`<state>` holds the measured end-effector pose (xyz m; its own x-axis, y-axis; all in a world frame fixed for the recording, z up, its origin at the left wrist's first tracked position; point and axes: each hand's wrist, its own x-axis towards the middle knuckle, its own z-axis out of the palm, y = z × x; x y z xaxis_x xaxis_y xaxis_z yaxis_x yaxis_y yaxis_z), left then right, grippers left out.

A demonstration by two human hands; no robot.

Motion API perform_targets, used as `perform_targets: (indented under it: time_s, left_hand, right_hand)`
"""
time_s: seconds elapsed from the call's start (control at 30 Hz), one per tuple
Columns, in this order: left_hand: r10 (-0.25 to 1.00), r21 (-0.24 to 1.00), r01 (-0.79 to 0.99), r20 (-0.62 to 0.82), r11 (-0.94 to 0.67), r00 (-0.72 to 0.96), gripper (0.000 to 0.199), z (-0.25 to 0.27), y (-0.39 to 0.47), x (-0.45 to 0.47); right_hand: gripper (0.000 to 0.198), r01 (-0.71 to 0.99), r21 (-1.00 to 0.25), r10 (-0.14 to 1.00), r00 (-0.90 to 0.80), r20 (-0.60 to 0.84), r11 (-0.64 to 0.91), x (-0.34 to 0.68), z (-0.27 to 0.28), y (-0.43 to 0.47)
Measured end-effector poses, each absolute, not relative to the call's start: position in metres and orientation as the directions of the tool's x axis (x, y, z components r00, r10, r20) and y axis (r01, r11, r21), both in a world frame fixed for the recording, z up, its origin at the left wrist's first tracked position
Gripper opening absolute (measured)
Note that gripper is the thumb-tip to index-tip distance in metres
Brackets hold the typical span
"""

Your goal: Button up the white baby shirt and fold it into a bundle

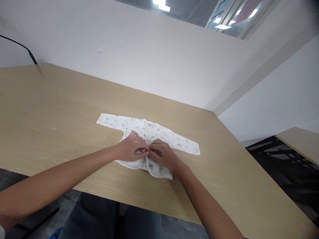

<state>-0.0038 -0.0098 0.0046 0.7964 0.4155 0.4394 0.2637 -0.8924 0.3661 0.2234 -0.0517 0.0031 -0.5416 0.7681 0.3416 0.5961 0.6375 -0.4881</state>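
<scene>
Shirt [154,133]: white with small printed figures; laid out front up on the table [67,103], just below the view's centre, towards six o'clock; sleeves stretched to ten and four, neckline at twelve.
Left hand [131,147]: brought in from eight o'clock; front edge pinched between thumb and fingers.
Right hand [164,154]: brought in from four o'clock; same edge pinched, fingertips met.
Black cable [31,54]: seen at ten o'clock.

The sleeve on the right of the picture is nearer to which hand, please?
Right. The right hand pinches the front of the shirt, to the left of the sleeve; the left hand pinches there too, but lies farther left.
</scene>
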Motion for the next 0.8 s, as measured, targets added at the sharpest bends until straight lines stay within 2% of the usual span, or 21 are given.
perform_targets:
  time_s: [0.8]
  left_hand:
    - [0.435, 0.404, 0.259, 0.441, -0.877, 0.785, 0.022, 0.0031, -0.0115, -0.0010]
  right_hand:
    - [0.022, 0.587, -0.494, 0.764, -0.544, 0.346, 0.642, 0.2215, 0.0049, -0.0520]
